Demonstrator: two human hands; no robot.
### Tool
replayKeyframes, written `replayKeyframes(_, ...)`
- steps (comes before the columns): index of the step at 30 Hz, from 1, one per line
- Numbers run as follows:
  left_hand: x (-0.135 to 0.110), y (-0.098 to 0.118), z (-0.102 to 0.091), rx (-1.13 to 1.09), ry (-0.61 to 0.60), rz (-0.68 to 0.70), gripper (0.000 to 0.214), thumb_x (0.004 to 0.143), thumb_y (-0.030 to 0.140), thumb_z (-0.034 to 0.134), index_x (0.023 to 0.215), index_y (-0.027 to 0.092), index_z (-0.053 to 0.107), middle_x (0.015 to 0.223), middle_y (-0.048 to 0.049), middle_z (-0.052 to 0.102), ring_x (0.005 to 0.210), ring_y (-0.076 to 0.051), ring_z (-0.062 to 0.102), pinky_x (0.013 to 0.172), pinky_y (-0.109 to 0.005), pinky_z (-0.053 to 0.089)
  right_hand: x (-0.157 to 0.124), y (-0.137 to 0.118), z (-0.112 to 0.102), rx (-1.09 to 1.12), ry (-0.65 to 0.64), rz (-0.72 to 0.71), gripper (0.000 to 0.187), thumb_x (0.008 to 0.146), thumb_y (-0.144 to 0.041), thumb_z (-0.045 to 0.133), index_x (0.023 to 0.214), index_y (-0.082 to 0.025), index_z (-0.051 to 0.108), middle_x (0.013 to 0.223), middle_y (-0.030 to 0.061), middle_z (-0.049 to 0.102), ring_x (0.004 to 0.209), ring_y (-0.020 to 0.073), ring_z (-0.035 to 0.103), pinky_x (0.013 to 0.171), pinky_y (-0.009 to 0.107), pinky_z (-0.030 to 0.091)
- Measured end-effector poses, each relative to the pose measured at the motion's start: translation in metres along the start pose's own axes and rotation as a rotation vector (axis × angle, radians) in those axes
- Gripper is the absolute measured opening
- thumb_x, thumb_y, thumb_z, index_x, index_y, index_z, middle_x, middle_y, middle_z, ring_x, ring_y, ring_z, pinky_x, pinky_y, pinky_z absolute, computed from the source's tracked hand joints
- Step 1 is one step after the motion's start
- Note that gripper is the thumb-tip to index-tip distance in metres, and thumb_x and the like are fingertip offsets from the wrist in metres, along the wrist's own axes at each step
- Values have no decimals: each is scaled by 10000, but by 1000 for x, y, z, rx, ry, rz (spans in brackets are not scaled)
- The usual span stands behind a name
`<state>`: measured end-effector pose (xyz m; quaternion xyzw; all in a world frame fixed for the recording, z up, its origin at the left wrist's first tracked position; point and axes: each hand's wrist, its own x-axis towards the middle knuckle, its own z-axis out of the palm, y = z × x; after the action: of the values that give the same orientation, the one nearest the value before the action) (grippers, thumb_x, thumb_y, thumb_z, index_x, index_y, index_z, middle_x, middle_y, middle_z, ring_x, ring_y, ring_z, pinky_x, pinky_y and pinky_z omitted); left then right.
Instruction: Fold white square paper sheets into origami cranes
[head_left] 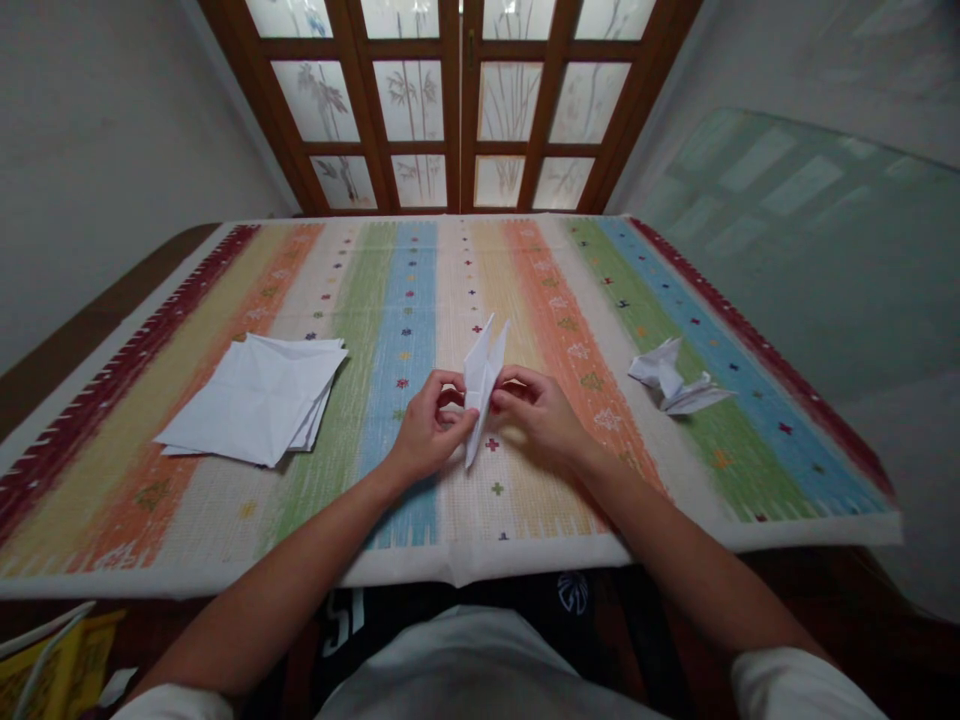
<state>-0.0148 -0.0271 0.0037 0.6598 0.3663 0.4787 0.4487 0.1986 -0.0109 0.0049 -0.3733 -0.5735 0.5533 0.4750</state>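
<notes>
One fork-tipped, folded white-paper form [481, 385] sits between left hand [427, 425] and right hand [543, 408], thumbs and fingers [466, 418] pinched nearly closed on its opposite edges; presumably light, crisp, easily creased, best gripped at the layered middle between the fingertips.

On the black garment [405, 598] at the lap, large white lettering [345, 622] is noted, seen at an angle; an S-like character is made out, the full word cannot be read. Farther right, a round white emblem [572, 592] is observed, brand unidentified.
</notes>
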Motion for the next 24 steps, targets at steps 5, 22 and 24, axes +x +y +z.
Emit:
replayKeyframes(5, -3, 1, 3, 19, -24, -6, 280, 936, 298, 731, 1033, 250, 473, 1013, -3, 630, 881, -145, 729, 613, -196, 604, 0, 5, 7, 9, 34, 18, 323, 816, -483, 916, 884, -247, 706, 922, 11, 717, 891, 194, 691, 886, 368, 598)
replayKeyframes(22, -3, 1, 5, 113, 60, 43, 286, 898, 284, 743, 982, 241, 474, 1000, 8, 581, 840, -119, 678, 587, -160, 584, -3, 5, 20, 225, -2, 137, 498, 769, -706, 925, 827, -239, 760, 928, 48, 747, 922, 219, 711, 948, 408, 608)
replayKeyframes(24, -3, 1, 4, 139, 65, 80, 267, 902, 277, 745, 970, 238, 489, 999, 4, 577, 842, -118, 657, 591, -158, 586, -4, 7, 21, 198, 8, 111, 468, 745, -654, 962, 837, -240, 763, 903, 31, 731, 884, 209, 696, 907, 390, 608)
